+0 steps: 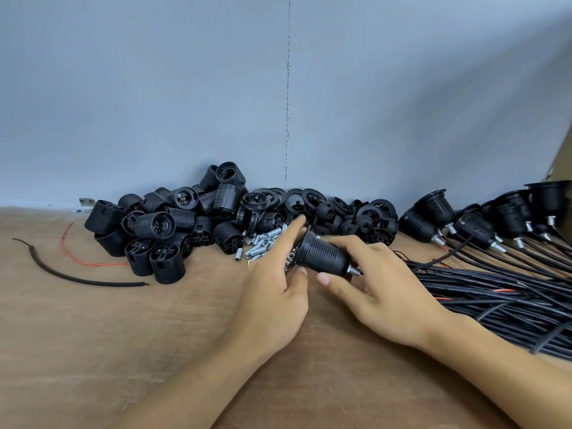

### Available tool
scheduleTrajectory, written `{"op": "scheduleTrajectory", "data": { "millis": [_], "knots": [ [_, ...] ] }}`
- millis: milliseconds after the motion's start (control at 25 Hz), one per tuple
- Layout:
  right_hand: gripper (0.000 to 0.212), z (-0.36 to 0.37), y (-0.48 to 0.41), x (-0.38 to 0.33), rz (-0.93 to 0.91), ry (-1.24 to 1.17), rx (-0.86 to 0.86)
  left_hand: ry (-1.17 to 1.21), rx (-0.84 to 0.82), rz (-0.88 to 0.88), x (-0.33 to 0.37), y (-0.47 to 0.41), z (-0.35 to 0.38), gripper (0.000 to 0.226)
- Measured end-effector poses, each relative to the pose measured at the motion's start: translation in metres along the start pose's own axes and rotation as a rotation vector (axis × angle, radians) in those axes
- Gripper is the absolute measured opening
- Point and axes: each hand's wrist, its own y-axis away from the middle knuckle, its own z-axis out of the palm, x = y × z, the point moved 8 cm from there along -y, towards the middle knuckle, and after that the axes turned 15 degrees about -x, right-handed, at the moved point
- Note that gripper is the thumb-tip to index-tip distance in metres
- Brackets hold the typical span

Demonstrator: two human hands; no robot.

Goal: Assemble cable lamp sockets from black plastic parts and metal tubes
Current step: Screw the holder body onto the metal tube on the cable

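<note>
While the left hand [275, 283] pinches a black lamp socket [325, 255] by its flanged rim, right hand [383, 283] gripping its ribbed body, loose metal tubes [263, 243] just behind, toward the tabletop's [123, 335] back edge.

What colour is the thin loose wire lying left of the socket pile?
The thin wire is red, seen clearly in the head view.

We saw a table [93, 351] of brown board, matt and faintly grainy, and a matt painted wall [154, 88] with a rough seam. The shells [167, 224] heaped at the far side were ribbed black plastic with a dull sheen, as was the socket [325, 253]. The tubes [263, 243] were bright threaded metal. On the right, the cables [495, 292] had smooth, glossy sheaths. On the left, the loose cable [77, 278] looked rough and the red wire [89, 263] smooth.
</note>
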Motion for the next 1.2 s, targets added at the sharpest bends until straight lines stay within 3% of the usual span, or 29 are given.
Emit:
{"op": "scheduleTrajectory", "data": {
  "millis": [200,480,600,760,880,1080,1200],
  "knots": [
    [0.045,0.0,-0.002,0.003,0.039,0.018,0.037,0.04,-0.067,-0.024,-0.004,0.003,0.008,0.074],
    [0.043,-0.014,0.002,0.015,0.106,-0.14,0.191,-0.028,-0.001,-0.01,-0.002,-0.001,0.002,0.072],
    [0.044,-0.008,0.001,0.006,0.055,-0.045,0.11,-0.058,-0.086,-0.007,-0.004,-0.004,0.008,0.074],
    [0.046,0.001,-0.003,0.001,0.04,0.075,0.006,-0.014,-0.061,-0.009,-0.004,-0.003,0.007,0.076],
    [0.045,-0.006,-0.001,0.007,0.09,0.009,0.086,-0.008,-0.043,0.058,0.006,0.0,0.006,0.082],
    [0.044,-0.019,0.004,0.008,0.136,-0.043,0.208,-0.041,0.069,0.028,0.0,0.0,-0.003,0.077],
    [0.046,-0.021,0.006,-0.002,0.102,0.036,0.219,-0.054,-0.026,0.034,0.0,-0.003,0.004,0.083]
  ]
}}
